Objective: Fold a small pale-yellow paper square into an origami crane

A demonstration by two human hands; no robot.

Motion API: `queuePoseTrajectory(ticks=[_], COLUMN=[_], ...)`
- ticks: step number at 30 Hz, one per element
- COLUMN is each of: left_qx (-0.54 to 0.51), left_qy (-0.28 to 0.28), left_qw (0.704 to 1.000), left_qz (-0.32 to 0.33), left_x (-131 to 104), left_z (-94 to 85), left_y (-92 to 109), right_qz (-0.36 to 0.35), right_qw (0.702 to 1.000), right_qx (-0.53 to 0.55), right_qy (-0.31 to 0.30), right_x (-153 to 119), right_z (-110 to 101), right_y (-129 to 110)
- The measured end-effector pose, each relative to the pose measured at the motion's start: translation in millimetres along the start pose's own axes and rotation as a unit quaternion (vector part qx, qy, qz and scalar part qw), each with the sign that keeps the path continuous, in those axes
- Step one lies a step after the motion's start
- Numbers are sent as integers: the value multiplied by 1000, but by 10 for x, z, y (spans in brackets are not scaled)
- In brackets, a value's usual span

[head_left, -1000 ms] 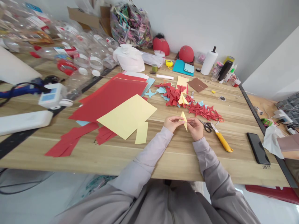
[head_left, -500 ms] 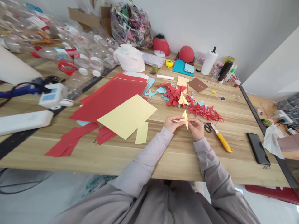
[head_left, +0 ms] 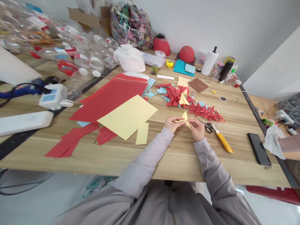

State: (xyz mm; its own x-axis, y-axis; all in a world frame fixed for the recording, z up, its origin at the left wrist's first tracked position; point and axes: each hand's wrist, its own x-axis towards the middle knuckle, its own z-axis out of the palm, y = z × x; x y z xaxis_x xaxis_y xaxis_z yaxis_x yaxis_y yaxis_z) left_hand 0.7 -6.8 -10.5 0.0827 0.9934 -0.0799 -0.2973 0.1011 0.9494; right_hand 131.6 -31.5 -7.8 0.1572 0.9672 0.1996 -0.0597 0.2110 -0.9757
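The small yellow folded paper [head_left: 185, 118], tilted flatter than half a second ago, sits just above the wooden table [head_left: 178, 156], pinched between the closed fingertips of the left hand [head_left: 172, 124] and right hand [head_left: 197, 128], beside the scissors [head_left: 206, 126].

I'm at a paper-craft workshop: my long wooden surface [head_left: 164, 156] carries large red and yellow paper sheets [head_left: 117, 103] toward its left half, a heap of small folded red paper shapes [head_left: 194, 106] near the far edge, steel scissors [head_left: 206, 126] and a yellow-handled utility knife [head_left: 223, 141] toward the right, and empty clear plastic bottles [head_left: 77, 53] at the far left corner.
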Motion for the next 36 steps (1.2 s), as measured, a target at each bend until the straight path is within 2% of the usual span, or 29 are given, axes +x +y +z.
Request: queuePoseTrajectory(ticks=[7,14,19,26,31,36], left_qx=[8,9,9,2,-1,-4], left_qy=[1,5,4,0,-3,-9], left_qw=[1000,1000,1000,1000,1000,1000], left_qz=[4,1,9,8,16,23], left_x=[-15,-27,-28,-17,-7,14], left_z=[10,18,19,17,12,0], left_y=[27,38,43,27,15,-16], right_qz=[18,12,23,41,51,45], right_qw=[1000,1000,1000,999,998,999], right_qx=[16,15,17,17,5,1], right_qy=[10,-17,-12,-8,-33,-23], right_x=[-3,-4,-2,-2,0,7], right_z=[21,-7,3,14,17,19], right_y=[11,44,33,-7,-24,-25])
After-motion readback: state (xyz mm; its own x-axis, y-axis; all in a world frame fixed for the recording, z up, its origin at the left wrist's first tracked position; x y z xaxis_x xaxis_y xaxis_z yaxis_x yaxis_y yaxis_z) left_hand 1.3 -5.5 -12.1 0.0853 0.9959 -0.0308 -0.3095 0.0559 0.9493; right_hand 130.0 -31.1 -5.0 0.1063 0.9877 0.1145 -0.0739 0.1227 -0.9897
